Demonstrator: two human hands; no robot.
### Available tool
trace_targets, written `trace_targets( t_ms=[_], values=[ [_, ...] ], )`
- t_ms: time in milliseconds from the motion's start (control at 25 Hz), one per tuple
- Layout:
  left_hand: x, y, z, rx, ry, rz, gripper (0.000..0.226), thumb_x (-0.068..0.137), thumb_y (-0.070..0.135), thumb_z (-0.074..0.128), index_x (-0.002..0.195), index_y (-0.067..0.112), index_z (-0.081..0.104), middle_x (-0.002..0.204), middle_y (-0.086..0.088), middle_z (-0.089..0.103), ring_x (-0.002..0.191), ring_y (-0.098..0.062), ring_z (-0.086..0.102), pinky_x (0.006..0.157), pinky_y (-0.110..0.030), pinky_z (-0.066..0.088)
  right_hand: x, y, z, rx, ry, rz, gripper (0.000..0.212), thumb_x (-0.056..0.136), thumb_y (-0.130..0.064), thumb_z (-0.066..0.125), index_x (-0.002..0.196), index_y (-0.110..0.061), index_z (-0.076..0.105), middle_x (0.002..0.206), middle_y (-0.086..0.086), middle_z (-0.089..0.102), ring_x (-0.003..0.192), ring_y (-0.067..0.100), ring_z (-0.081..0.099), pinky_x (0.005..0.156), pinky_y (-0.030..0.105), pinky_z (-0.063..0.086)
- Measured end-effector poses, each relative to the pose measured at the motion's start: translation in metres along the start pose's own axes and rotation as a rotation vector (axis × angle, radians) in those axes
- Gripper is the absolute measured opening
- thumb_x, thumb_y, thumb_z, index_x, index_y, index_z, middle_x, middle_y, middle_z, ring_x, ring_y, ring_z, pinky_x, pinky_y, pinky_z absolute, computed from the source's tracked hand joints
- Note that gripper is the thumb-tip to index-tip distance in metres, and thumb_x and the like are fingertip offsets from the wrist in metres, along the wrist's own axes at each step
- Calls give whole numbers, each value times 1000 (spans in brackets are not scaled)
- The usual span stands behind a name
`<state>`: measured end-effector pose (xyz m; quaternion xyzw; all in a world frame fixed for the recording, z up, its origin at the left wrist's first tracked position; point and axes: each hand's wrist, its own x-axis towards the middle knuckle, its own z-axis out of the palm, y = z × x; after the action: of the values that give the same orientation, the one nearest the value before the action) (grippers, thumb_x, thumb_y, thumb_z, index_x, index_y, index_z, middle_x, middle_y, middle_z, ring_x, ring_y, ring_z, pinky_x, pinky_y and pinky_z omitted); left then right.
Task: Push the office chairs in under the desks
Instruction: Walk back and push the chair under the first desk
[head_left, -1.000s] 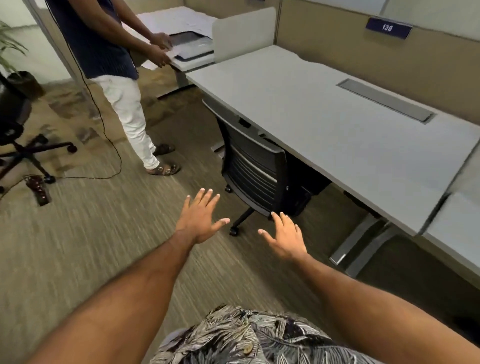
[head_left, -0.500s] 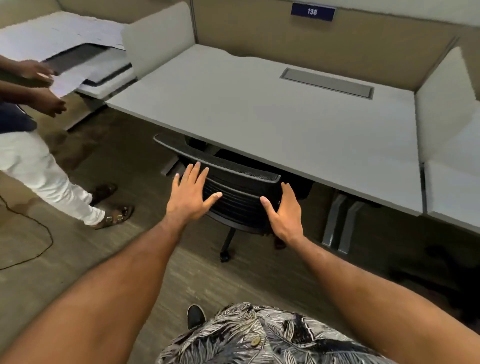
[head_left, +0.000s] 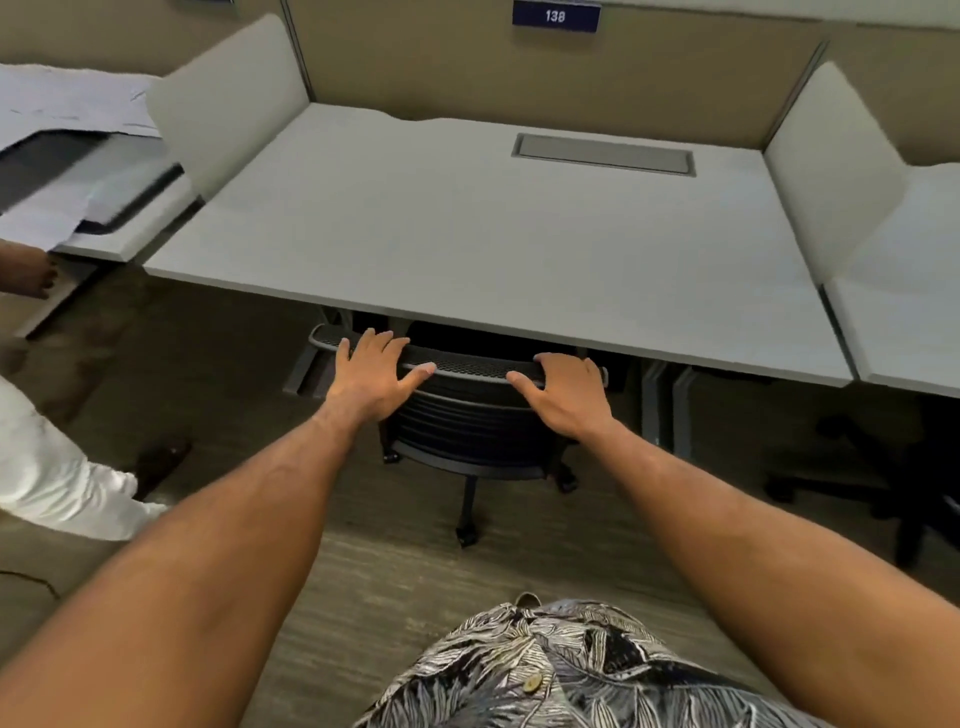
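Two bare forearms reach forward from a leaf-patterned shirt (head_left: 561, 670) over a strip of open carpet (head_left: 363, 571) on the near side of the desk (head_left: 467, 228). Both palms lie flat on the top rail of the office chair (head_left: 467, 410), the left hand (head_left: 376, 376) toward the rail's left end and the right hand (head_left: 566, 395) toward its right end, fingers spread and not curled around anything. The chair stands right at the desk's front edge: its mesh top rail sits just below and in front of that edge, the seat is hidden in the dark under the top, and one caster leg (head_left: 467, 504) juts back onto the carpet. The chair is black, with a ribbed, slatted backrest. Grey desk legs (head_left: 662, 405) stand to the chair's right. On the desk top, far from the chair, lies a grey cable hatch (head_left: 602, 153). White dividers (head_left: 228, 98) stand along the desk's two sides. Left of the desk, a second person's white trousers (head_left: 57, 467) occupy the floor.
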<state>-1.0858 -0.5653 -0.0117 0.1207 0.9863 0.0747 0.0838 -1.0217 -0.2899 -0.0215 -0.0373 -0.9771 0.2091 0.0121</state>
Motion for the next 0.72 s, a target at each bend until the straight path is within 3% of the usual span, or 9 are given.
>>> trace_targets(
  t_ms=[120, 200, 320, 440, 560, 720],
  values=[
    [20, 4, 4, 31, -92, 34, 96, 83, 87, 14, 152, 25, 38, 159, -4, 36, 152, -28, 17, 120, -61, 0, 20, -5, 1, -255, -120, 26, 101, 78, -95, 16, 127, -20, 64, 112, 6, 72, 106, 31, 65, 97, 49, 45],
    [30, 5, 2, 51, -79, 81, 102, 76, 93, 12, 144, 27, 49, 150, -2, 49, 145, -25, 33, 119, -60, 8, 27, -6, -2, -307, -166, 40, 110, 69, -101, 9, 121, -22, 66, 103, 4, 72, 100, 29, 66, 91, 48, 46],
    [46, 4, -2, 114, -39, 181, 103, 73, 96, 10, 132, 29, 61, 130, 2, 65, 123, -20, 56, 109, -52, 31, 34, -5, -4, -316, -161, 58, 107, 67, -103, 9, 103, -23, 69, 87, 0, 70, 90, 26, 66, 91, 50, 44],
    [64, 3, -4, 125, -28, 241, 104, 70, 99, 10, 124, 30, 67, 117, 6, 71, 105, -16, 65, 89, -39, 47, 40, -4, -2, -314, -97, 57, 99, 69, -102, 10, 85, -23, 67, 72, -4, 64, 77, 22, 64, 87, 47, 46],
    [77, 1, -9, 62, -76, 272, 105, 67, 101, 15, 125, 30, 66, 121, 8, 70, 107, -15, 64, 90, -39, 49, 51, -3, -2, -311, -63, 44, 95, 70, -101, 9, 76, -24, 64, 64, -6, 60, 67, 18, 60, 82, 44, 50],
    [86, -2, -12, 58, -96, 309, 115, 58, 106, 14, 130, 30, 63, 126, 8, 68, 113, -17, 63, 92, -39, 49, 59, -2, 4, -336, -46, 20, 97, 72, -100, 9, 82, -24, 69, 64, -6, 62, 66, 17, 61, 79, 41, 52]
  ],
)
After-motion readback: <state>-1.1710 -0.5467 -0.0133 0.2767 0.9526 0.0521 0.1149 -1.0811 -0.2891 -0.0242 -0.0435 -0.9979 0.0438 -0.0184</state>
